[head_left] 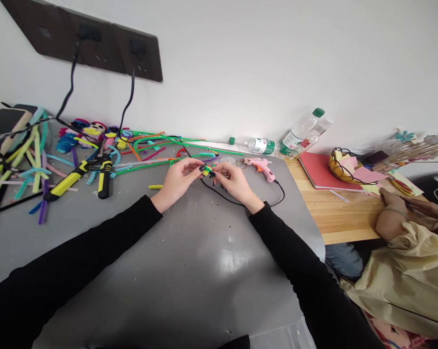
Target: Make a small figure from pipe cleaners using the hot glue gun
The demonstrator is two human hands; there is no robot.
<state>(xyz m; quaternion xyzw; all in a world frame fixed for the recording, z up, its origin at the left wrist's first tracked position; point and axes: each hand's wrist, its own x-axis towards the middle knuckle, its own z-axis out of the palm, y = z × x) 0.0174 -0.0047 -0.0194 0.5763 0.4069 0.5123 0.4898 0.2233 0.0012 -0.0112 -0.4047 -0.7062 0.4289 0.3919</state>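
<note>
The left hand (177,180) and right hand (235,182) are pinching a small green-and-yellow piece (207,170) between their fingertips — they are holding it left of the pink glue gun (264,168). A yellow stub (155,186) is lying farther left of the gun. Well left of it, yellow-and-black pliers (105,178) are resting near colored fuzzy strips (36,165) — while a bottle (258,145) is lying just behind the gun.
</note>
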